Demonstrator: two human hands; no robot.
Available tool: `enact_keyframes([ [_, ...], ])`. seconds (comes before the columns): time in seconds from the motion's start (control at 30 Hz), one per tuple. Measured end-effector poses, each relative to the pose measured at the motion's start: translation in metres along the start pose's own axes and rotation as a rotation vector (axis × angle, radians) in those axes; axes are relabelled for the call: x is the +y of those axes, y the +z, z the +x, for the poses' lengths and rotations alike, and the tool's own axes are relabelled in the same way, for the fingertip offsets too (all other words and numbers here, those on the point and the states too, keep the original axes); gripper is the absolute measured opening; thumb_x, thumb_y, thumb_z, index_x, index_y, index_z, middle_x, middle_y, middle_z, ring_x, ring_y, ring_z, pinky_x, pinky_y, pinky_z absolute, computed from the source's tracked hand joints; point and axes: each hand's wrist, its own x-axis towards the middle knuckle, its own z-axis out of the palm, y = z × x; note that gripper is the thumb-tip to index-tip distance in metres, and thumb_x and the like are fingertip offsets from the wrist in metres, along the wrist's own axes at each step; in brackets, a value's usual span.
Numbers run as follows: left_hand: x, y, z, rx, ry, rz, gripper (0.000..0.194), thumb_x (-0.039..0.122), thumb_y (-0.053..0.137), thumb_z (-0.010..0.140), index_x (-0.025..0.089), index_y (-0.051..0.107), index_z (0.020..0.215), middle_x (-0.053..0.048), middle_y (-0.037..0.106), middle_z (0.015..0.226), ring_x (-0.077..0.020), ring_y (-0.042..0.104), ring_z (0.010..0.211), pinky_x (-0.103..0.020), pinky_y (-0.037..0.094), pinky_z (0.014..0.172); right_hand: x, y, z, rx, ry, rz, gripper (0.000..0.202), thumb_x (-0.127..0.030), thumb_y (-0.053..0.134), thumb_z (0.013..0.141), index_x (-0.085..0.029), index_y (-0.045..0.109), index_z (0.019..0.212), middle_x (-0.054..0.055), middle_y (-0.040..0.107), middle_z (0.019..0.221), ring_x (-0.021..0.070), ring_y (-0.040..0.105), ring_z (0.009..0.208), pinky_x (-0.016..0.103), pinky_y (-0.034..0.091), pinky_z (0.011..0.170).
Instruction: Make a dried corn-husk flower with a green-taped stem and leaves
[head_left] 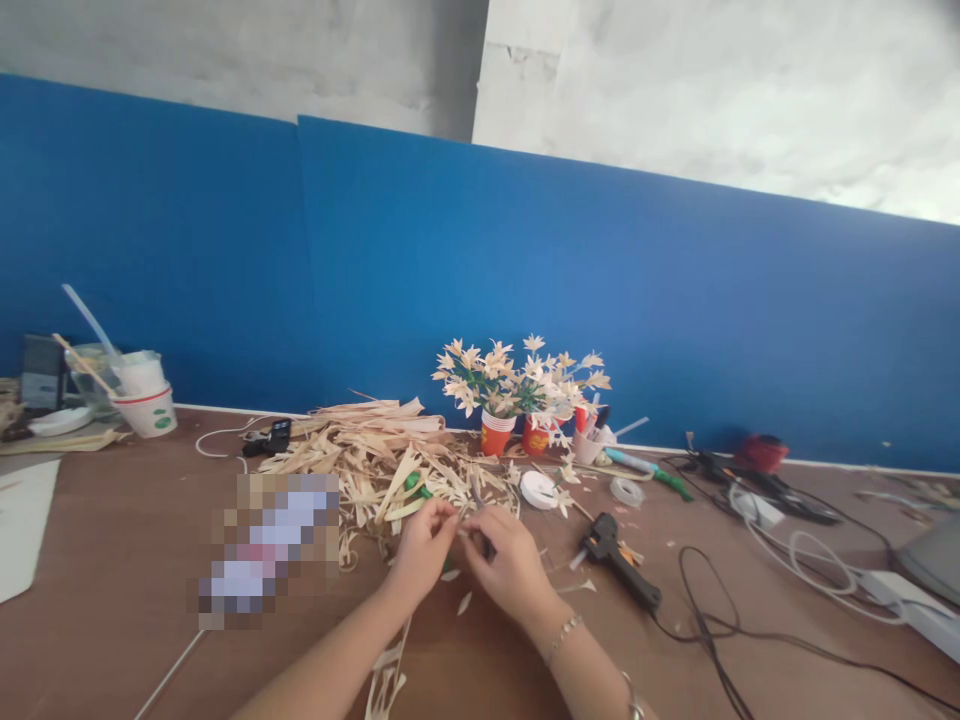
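Close together over the front of the dried husk pile point(375, 440), my two hands almost meet at the fingertips. My left hand point(424, 550) is closed in a pinch on a small pale piece, too small to name. My right hand point(510, 565) is curled round a dark slim tool point(476, 490); its narrow end sticks up past the fingers, and the rest is mostly hidden in the palm. Pale petal-shaped scraps point(465, 603) lie on the table just below. Behind the hands, husk flowers point(491, 370) stand in red paper cups point(497, 436).
Right of my hands lies a black glue gun point(622, 570), its cord point(720, 630) running right. White tape rolls point(538, 490) sit behind it. A phone with a blurred screen point(270, 550) and white cable lies left. A paper cup point(148, 412) stands far left, before the blue partition point(225, 250).
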Motion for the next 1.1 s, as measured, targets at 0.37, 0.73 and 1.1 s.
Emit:
enact_keyframes([
  [0.37, 0.017, -0.002, -0.007, 0.011, 0.127, 0.14, 0.012, 0.03, 0.049, 0.078, 0.019, 0.053, 0.077, 0.0, 0.056, 0.072, -0.0156, 0.052, 0.069, -0.027, 0.041, 0.067, 0.012, 0.017, 0.002, 0.031, 0.494, 0.511, 0.019, -0.033, 0.052, 0.074, -0.016, 0.054, 0.066, -0.003, 0.051, 0.055, 0.0107, 0.045, 0.051, 0.021, 0.035, 0.05],
  [0.73, 0.03, 0.005, -0.015, 0.069, 0.201, 0.296, 0.012, 0.027, 0.048, 0.078, 0.021, 0.058, 0.075, -0.003, 0.06, 0.073, -0.0197, 0.056, 0.071, -0.03, 0.042, 0.068, 0.006, 0.022, 0.004, 0.114, 0.6, 0.544, 0.017, -0.028, 0.054, 0.065, -0.017, 0.048, 0.054, -0.005, 0.046, 0.047, 0.009, 0.041, 0.046, 0.02, 0.033, 0.045],
  [1.1, 0.023, 0.008, -0.018, 0.117, 0.294, 0.424, 0.012, 0.019, 0.048, 0.076, 0.021, 0.06, 0.073, -0.005, 0.06, 0.075, -0.0213, 0.056, 0.075, -0.032, 0.043, 0.07, -0.007, 0.023, 0.006, 0.163, 0.712, 0.171, 0.015, -0.023, 0.053, 0.061, -0.019, 0.047, 0.047, -0.002, 0.054, 0.047, 0.0131, 0.048, 0.048, 0.022, 0.033, 0.046],
])
